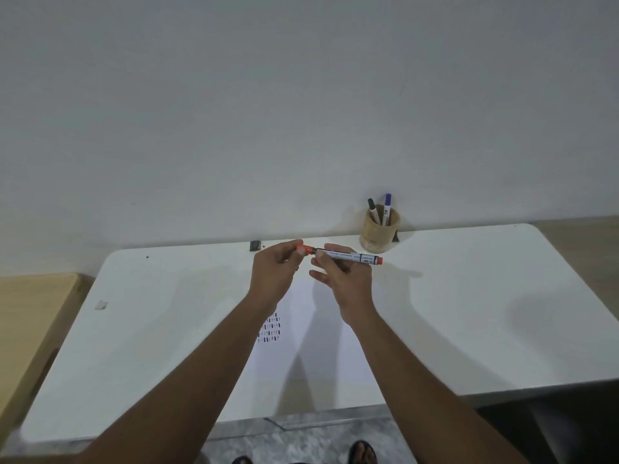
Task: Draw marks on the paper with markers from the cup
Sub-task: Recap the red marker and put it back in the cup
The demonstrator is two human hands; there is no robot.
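Note:
I hold a white marker [351, 257] with a red end level above the table. My right hand [341, 279] grips its barrel. My left hand [274, 269] pinches the red cap [304, 249] at the marker's left end; a dark tip section shows between cap and barrel. Below my hands lies a white paper [321, 329] with rows of several short coloured marks [269, 329] near its left side. A tan cup [380, 231] stands at the table's far edge, right of my hands, holding a black-capped marker [373, 211] and a blue-capped marker [387, 209].
The white table [469, 313] stands against a plain wall. A small dark object [255, 245] lies at its far edge, and a scrap [100, 305] near its left edge. A wooden surface [30, 323] adjoins on the left. My feet [361, 452] show below the front edge.

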